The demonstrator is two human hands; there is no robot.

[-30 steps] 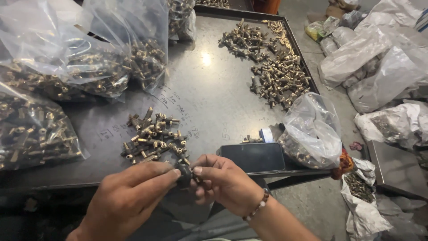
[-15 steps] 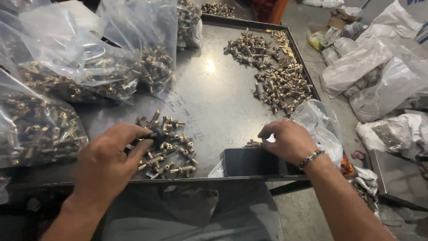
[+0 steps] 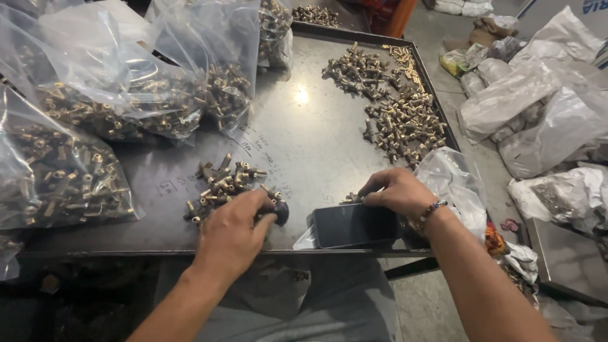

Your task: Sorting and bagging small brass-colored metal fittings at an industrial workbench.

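My left hand (image 3: 233, 229) reaches over the near edge of a small pile of brass fittings (image 3: 223, 182) on the dark metal tray (image 3: 304, 136). Its thumb and fingers curl around a dark round part (image 3: 280, 212) at the pile's right end. My right hand (image 3: 398, 191), with a bead bracelet on the wrist, pinches small brass parts (image 3: 350, 198) just behind a dark phone (image 3: 354, 225) lying at the tray's front edge.
Clear plastic bags of brass fittings (image 3: 120, 101) crowd the tray's left and back. A large loose heap of fittings (image 3: 399, 117) lies at the right rear. A crumpled clear bag (image 3: 453, 183) sits beside my right wrist. White sacks (image 3: 538, 107) lie on the floor to the right.
My hands, together at the tray's front edge a second ago, have parted. The left went to the small pile and closed there; the right moved to the parts behind the phone.
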